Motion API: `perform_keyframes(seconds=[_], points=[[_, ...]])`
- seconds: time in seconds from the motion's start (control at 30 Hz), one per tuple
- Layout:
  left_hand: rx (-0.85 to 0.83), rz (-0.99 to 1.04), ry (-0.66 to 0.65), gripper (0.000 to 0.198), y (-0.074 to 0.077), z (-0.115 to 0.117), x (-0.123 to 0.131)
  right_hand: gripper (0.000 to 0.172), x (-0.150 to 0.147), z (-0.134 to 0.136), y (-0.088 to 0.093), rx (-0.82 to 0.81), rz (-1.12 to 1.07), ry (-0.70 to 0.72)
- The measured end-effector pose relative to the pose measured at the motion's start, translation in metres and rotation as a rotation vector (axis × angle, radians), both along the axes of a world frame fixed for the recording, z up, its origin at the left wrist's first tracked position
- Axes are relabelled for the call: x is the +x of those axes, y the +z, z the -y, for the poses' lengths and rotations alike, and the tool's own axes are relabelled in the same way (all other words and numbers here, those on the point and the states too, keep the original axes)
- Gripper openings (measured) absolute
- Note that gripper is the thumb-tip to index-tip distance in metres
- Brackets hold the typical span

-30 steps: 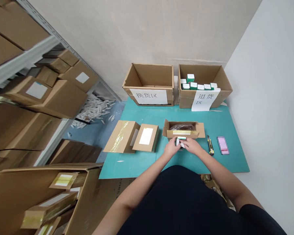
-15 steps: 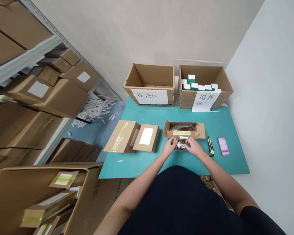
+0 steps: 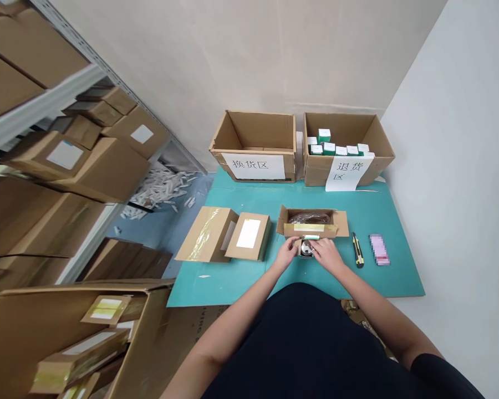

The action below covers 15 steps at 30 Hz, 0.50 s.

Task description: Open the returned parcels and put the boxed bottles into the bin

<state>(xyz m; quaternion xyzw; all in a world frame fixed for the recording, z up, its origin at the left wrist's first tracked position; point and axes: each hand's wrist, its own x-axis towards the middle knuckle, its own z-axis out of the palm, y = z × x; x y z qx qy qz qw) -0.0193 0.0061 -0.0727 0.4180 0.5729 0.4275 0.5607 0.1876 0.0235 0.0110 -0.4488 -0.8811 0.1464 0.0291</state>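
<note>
A small box (image 3: 306, 256) stands open on the green table, close to its front edge. Inside its opening sits a shiny round metallic object (image 3: 306, 247), whose exact kind I cannot make out. My left hand (image 3: 286, 254) is closed with its fingers on the box's left side. From the right, my right hand (image 3: 327, 254) reaches over the box's edge, fingers bent at the opening and against the round object; its fingertips are partly hidden. Just behind the small box lies an open carton (image 3: 311, 233) with clear plastic wrap (image 3: 311, 218) in it.
Two closed cartons (image 3: 210, 238) (image 3: 249, 250) lie left. A yellow-black box cutter (image 3: 357, 250) and a blurred pink item (image 3: 379, 249) are right. Behind stand two labelled bins (image 3: 249, 145) (image 3: 311, 170), the right one holding green-and-white boxes (image 3: 329, 148). Left are loaded shelves (image 3: 66, 94) and a large carton (image 3: 149, 327).
My right hand has turned and slid inward over the small box's opening, covering more of the round object. The left hand stays at the box's left side.
</note>
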Motion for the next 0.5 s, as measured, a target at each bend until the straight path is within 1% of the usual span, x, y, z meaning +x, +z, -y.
perform_keyframes(seconds=[0.1,0.17,0.23,0.37,0.5], points=[[0.042,-0.026,-0.001,0.041,-0.004,0.0,-0.002,0.038,-0.011,-0.009,0.014,-0.066,0.093,0.059],[0.072,-0.053,-0.008,0.041,-0.006,-0.001,-0.003,0.043,-0.018,-0.013,0.023,-0.079,0.17,0.096],[0.1,-0.078,-0.014,0.04,-0.008,-0.001,-0.002,0.043,-0.024,-0.017,0.029,-0.078,0.244,0.122],[0.133,-0.102,-0.011,0.039,-0.01,-0.002,-0.001,0.038,-0.038,-0.022,0.035,-0.083,0.345,0.151],[0.142,-0.154,0.014,0.037,-0.01,-0.004,-0.002,0.04,-0.047,-0.028,0.036,-0.099,0.369,0.19]])
